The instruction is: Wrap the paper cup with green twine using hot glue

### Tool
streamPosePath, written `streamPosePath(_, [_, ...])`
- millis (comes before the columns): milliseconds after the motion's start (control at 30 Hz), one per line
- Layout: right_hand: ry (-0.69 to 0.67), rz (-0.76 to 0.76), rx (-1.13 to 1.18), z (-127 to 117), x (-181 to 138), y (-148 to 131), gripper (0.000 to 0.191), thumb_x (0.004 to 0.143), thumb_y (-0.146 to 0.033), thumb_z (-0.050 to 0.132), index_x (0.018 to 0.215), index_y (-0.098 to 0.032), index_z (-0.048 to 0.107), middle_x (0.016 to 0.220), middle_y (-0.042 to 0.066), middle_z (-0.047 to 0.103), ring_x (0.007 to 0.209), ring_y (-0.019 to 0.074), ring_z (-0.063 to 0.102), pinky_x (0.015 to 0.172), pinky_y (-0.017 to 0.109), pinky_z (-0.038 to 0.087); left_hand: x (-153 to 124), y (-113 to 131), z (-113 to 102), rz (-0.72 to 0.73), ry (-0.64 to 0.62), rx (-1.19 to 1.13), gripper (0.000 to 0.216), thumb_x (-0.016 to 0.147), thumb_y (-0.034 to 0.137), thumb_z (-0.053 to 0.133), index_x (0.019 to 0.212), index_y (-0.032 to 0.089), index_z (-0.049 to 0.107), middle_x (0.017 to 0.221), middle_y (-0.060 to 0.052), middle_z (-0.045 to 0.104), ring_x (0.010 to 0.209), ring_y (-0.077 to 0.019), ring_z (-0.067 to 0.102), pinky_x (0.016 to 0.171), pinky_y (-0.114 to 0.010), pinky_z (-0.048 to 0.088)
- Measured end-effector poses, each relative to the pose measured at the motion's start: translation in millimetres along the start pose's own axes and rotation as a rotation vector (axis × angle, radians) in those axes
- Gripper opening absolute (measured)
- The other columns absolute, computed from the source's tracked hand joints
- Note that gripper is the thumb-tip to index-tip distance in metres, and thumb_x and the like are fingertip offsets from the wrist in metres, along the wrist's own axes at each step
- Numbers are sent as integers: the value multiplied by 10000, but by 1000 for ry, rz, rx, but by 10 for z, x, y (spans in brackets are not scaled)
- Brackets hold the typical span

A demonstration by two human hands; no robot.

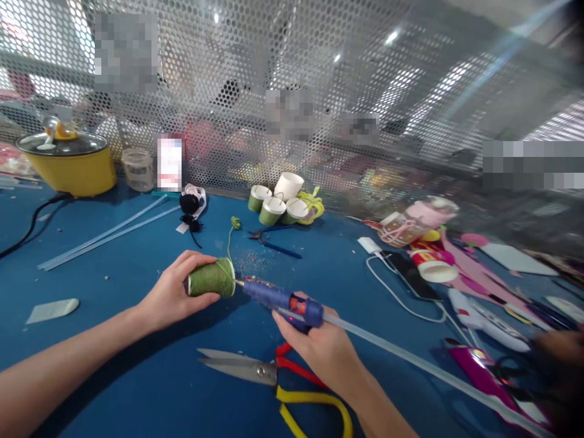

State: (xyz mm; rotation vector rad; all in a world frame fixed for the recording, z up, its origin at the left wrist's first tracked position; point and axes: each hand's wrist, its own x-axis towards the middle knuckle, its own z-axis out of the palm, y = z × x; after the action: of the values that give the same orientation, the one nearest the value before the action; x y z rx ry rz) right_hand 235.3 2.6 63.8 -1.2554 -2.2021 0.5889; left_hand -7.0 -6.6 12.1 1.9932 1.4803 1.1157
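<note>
Lying on its side, a small paper cup wrapped in green yarn [210,280] is gripped between the thumb and fingers of my left hand [182,286]. A loose strand runs from its rim up to a small tangle of green yarn [235,223] on the table. My right hand [319,344] is wrapped round a blue hot glue gun [278,299], whose metal tip meets or nearly meets the cup's rim. Out of the gun's back extends a long translucent glue stick [410,356]. Scissors with red and yellow handles [260,369] lie open below my hands.
Several green-wrapped cups [272,210] stand at the back before a perforated metal screen [219,103]. Blue-handled pliers [278,246] lie nearer. At left are a yellow electric pot [77,170] and glue sticks [109,234]; at right, a phone [413,275], cable and clutter.
</note>
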Motion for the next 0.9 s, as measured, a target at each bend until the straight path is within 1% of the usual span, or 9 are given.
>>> streamPosePath(133, [-34, -33, -11, -3, -17, 27, 150, 762, -245, 503, 737, -246, 650, 594, 37, 632, 538, 173, 591, 524, 260, 508, 4, -2, 1, -2, -2, 3, 436, 694, 303, 649, 1082, 200, 480, 1045, -63, 515, 952, -214, 540, 847, -368, 446])
streamPosePath(267, [-7, -68, -43, 19, -30, 61, 174, 775, -257, 494, 789, -240, 666, 658, 63, 650, 605, 196, 607, 589, 299, 519, -1, 10, 0, 1, -2, -2, 431, 694, 292, 647, 1079, 210, 474, 1040, -63, 513, 949, -218, 541, 842, -381, 450])
streamPosePath(433, [-12, -83, -49, 12, -24, 50, 183, 792, -261, 476, 790, -219, 654, 678, 69, 648, 611, 196, 611, 579, 295, 524, -5, 30, -3, 33, -24, -2, 420, 694, 282, 644, 1072, 208, 477, 1038, -66, 511, 940, -215, 544, 838, -376, 452])
streamPosePath(600, [-35, -81, -53, 9, -34, 55, 129, 775, -234, 502, 794, -215, 628, 678, 54, 639, 592, 176, 608, 556, 261, 513, -2, 19, 0, 6, -17, -3, 428, 695, 294, 646, 1079, 200, 481, 1044, -66, 513, 949, -212, 540, 844, -368, 446])
streamPosePath(733, [11, -51, -48, 61, -52, 96, 87, 769, -236, 520, 782, -204, 599, 655, 32, 615, 572, 162, 591, 561, 254, 504, -5, 16, -1, 2, -10, -4, 426, 696, 294, 646, 1079, 203, 481, 1037, -63, 519, 947, -212, 539, 842, -369, 447])
streamPosePath(800, [30, -59, -47, 79, -59, 107, 81, 766, -243, 529, 783, -197, 592, 647, 28, 605, 568, 160, 584, 563, 255, 498, -6, 19, -4, 13, -15, -4, 427, 699, 294, 645, 1083, 209, 476, 1041, -65, 516, 951, -213, 540, 844, -370, 449])
streamPosePath(900, [22, -48, -31, 73, -65, 91, 77, 773, -248, 526, 777, -196, 583, 640, 26, 600, 559, 156, 575, 548, 250, 486, -7, 22, -6, 21, -25, -6, 426, 702, 292, 643, 1085, 214, 474, 1048, -67, 512, 953, -214, 542, 846, -373, 454])
